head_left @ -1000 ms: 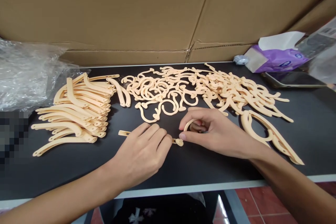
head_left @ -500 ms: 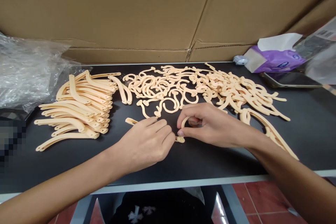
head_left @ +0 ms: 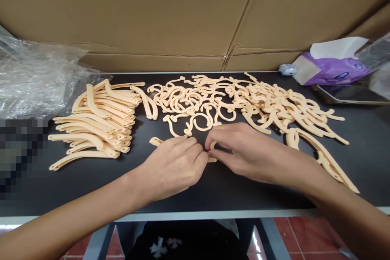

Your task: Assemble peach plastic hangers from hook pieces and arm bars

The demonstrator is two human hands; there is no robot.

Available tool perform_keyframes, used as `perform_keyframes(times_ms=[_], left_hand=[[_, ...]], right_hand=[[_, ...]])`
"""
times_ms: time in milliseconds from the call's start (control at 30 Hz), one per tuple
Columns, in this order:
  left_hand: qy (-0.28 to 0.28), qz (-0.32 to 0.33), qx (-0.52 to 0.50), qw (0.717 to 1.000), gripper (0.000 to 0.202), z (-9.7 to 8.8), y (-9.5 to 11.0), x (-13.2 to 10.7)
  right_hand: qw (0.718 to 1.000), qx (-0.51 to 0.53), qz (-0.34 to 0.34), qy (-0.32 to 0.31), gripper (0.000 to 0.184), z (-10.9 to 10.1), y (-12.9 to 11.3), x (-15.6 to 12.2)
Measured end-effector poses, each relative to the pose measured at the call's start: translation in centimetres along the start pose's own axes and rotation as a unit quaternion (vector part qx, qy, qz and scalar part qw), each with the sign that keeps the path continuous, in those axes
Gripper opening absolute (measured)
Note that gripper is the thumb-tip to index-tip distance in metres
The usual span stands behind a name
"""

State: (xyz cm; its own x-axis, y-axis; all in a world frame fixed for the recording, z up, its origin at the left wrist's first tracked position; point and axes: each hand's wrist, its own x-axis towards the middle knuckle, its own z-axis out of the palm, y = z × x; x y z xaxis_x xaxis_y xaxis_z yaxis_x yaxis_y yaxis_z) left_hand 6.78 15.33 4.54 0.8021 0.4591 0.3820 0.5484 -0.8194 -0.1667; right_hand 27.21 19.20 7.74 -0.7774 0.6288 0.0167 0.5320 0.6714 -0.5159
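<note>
My left hand (head_left: 175, 166) is closed around a cream plastic hanger arm (head_left: 156, 141), low over the table. One end of the arm sticks out past the fingers on the left, and a bit of the other end shows by my right fingertips. My right hand (head_left: 240, 146) pinches a small curved hanger hook (head_left: 213, 144) against that right end. The fingers hide most of the hook and the joint. Just behind both hands lie loose curved hooks (head_left: 202, 122).
Stacked hanger arms (head_left: 103, 124) lie on the left beside clear plastic wrap (head_left: 33, 77). A wide heap of hooks (head_left: 265, 103) spreads behind. Joined hanger parts (head_left: 329, 162) lie right. A tissue pack (head_left: 335, 69) and a phone-like device (head_left: 350, 95) stand near the cardboard (head_left: 152, 16).
My right hand has moved closer to the left, bringing the hook down onto the end of the hanger arm. The whole view has shifted slightly.
</note>
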Motion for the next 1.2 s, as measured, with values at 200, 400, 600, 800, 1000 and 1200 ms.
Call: perform_keyframes(times_ms=[200,400,600,800,1000,1200], left_hand=[[0.019,-0.039,-0.036,0.998,0.025,0.1,0.3,-0.6],[0.047,-0.080,-0.073,0.993,0.012,0.4,0.7,-1.0],[0.055,-0.134,-0.077,0.986,0.014,0.7,0.5,-1.1],[0.052,-0.171,-0.128,0.975,0.018,0.6,1.1,-1.2],[0.065,-0.145,-0.173,0.972,0.026,0.5,1.3,-1.4],[0.091,-0.056,-0.190,0.976,0.032,-0.1,1.7,-1.4]], right_hand=[[0.999,0.033,-0.007,0.030,0.014,0.2,-0.1,0.1],[0.994,0.060,-0.008,0.096,0.010,0.4,0.5,0.0],[0.976,0.144,0.019,0.165,0.015,0.6,0.4,0.0],[0.921,0.184,0.032,0.341,0.017,0.0,0.9,0.2],[0.919,0.072,0.039,0.385,0.019,1.0,2.1,0.8],[0.961,-0.040,-0.043,0.271,0.017,3.0,1.4,3.2]])
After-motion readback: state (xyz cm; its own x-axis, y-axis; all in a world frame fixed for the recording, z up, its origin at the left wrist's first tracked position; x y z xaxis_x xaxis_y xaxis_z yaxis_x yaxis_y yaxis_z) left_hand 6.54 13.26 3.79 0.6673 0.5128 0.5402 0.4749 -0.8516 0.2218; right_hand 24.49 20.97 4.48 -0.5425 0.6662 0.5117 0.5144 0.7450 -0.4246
